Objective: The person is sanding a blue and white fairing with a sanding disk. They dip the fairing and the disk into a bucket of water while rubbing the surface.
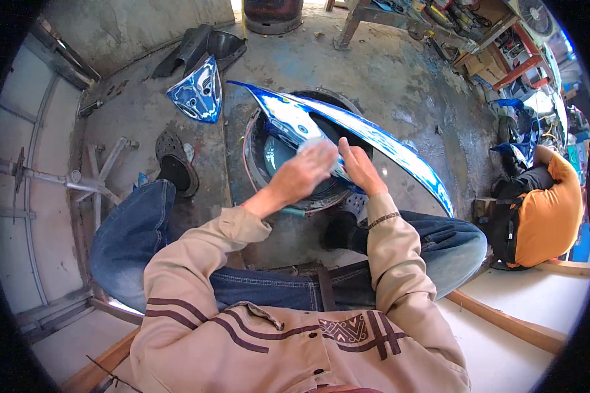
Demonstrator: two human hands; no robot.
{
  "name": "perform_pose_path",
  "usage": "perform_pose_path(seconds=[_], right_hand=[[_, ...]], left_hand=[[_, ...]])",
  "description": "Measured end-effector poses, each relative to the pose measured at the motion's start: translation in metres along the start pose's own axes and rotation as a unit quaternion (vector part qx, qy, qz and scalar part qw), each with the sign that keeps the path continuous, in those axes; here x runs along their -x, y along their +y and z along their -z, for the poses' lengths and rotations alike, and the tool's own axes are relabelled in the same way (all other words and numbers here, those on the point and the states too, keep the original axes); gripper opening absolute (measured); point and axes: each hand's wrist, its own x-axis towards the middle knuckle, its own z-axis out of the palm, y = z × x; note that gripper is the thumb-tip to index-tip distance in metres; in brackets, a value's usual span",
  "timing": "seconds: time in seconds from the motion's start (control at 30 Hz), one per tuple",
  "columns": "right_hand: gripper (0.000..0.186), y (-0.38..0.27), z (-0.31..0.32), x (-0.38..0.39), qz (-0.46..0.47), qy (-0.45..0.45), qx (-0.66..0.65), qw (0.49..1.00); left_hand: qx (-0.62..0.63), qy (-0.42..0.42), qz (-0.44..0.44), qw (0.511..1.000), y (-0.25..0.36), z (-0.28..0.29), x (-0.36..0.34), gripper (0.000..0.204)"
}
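A long, curved blue-and-white motorcycle body panel (pixel 373 134) lies slanted across the top of a round dark tub (pixel 252 167) with water in it. My left hand (pixel 301 173), slightly blurred, presses a small whitish pad or sheet (pixel 316 145) flat on the panel's inner branch; its exact kind is unclear. My right hand (pixel 362 169) grips the panel near the same branch, thumb raised and the other fingers partly hidden. A smaller blue-and-white panel (pixel 203 95) rests on the floor beyond the tub, to the left.
Black plastic parts (pixel 210 49) lie behind the small panel. A metal stand (pixel 95 177) is at left, a dark cylinder (pixel 272 16) at the back. A cluttered workbench (pixel 419 26) stands far right. Another person in an orange shirt (pixel 550 209) crouches at right beside motorcycle parts.
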Motion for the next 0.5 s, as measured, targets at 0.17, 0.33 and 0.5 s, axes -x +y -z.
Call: perform_pose_path(seconds=[0.17,0.33,0.5], right_hand=[[0.088,-0.001,-0.001,0.001,0.011,0.004,-0.010,1.000],[0.085,-0.005,0.000,0.001,0.001,-0.003,0.016,1.000],[0.090,-0.004,-0.005,0.004,0.018,0.026,-0.026,0.999]], left_hand=[[-0.012,0.028,0.013,0.999,-0.047,0.027,-0.007,0.042],[-0.061,0.053,0.161,0.984,-0.051,0.023,-0.002,0.043],[-0.004,-0.017,-0.014,1.000,0.002,0.007,-0.003,0.043]])
